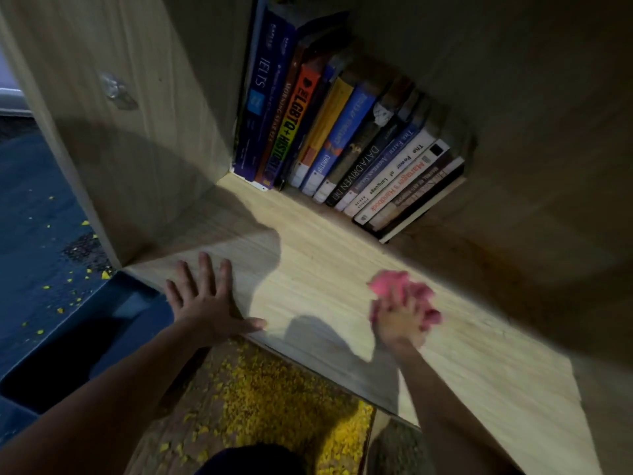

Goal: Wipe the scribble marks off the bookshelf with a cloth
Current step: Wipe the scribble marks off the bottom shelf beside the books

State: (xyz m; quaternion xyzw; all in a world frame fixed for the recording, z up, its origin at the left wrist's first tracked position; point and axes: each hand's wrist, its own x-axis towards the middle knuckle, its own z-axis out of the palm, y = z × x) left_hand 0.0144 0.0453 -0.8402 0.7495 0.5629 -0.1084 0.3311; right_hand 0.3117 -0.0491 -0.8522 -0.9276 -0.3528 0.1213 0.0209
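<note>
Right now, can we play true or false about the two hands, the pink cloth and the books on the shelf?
1. The right hand holds a crumpled pink cloth. True.
2. A row of colourful books leans at the back of the pale wooden shelf. True.
3. The left hand is picking up a book. False: it lies flat, fingers spread, at the shelf's front edge.
4. The cloth touches the books. False: it is near the front, well apart from them.
</note>
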